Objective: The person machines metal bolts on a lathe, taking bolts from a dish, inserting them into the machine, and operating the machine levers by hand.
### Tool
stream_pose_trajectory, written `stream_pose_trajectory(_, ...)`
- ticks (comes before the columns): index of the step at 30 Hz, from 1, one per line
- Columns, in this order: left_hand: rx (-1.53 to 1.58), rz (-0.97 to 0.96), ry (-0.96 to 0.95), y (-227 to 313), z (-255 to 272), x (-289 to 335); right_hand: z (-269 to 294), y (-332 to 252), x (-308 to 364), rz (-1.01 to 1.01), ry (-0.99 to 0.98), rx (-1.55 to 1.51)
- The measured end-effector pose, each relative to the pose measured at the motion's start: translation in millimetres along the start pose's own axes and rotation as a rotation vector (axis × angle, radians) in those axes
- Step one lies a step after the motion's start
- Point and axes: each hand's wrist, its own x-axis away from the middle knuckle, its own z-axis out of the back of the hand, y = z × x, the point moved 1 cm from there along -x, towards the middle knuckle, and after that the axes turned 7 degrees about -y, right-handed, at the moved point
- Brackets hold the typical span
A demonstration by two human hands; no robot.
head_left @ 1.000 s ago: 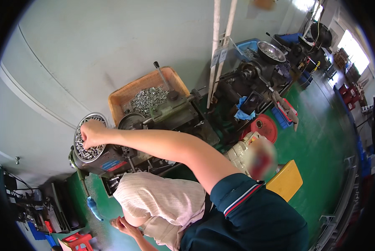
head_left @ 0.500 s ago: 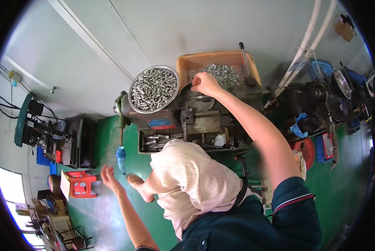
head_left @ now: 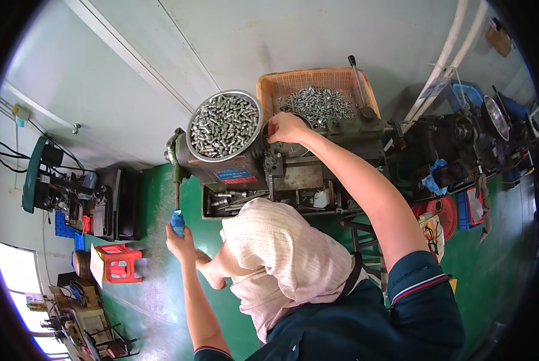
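Note:
My left hand (head_left: 180, 243) is closed round the blue-wrapped grip (head_left: 177, 223) of a long lever (head_left: 177, 180), which hangs down from the left end of a small lathe (head_left: 206, 173). Over the middle of the machine, beside its spindle end, my right hand (head_left: 285, 128) has its fingers pinched together. Whatever sits between those fingertips is too small or hidden to name. Just left of that hand, a round metal bowl (head_left: 216, 160) full of short shiny metal pieces (head_left: 224, 125) rests on top of the lathe.
Behind the lathe stands an orange plastic basket (head_left: 273, 85) with many small metal parts (head_left: 318, 105). An upright black-knobbed lever (head_left: 357, 78) rises in front of it. Tools lie in the lathe's front tray (head_left: 204, 207). A red stool (head_left: 122, 263) is at left, another machine (head_left: 456, 132) at right.
My left hand has moved up and right and taken hold of the blue-wrapped lever grip. My right hand has shifted slightly left and down, towards the spindle end.

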Motion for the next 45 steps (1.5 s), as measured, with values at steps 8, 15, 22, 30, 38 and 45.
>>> stream_pose_trajectory(8, 0.004, 0.027, 0.007, 2, 1, 1, -2, 3, -4, 0.047, -0.021, 0.014)
stream_pose_trajectory(15, -0.022, 0.067, 0.008, 4, 1, 2, -3, 1, -4, 0.034, 0.006, 0.021)
stream_pose_trajectory(22, -0.032, 0.072, 0.007, 9, 3, 3, -3, 3, -3, 0.081, 0.001, -0.039)
stream_pose_trajectory(30, -0.057, 0.107, -0.004, 6, 1, 3, -10, 5, -10, 0.103, 0.033, 0.001)
stream_pose_trajectory(38, -0.202, 0.133, -0.006, -8, 2, -7, -9, 0, -5, 0.13, 0.064, 0.026)
stream_pose_trajectory(45, -0.334, 0.161, -0.033, -62, 17, -44, 0, 3, -9, 0.197, 0.04, 0.115)
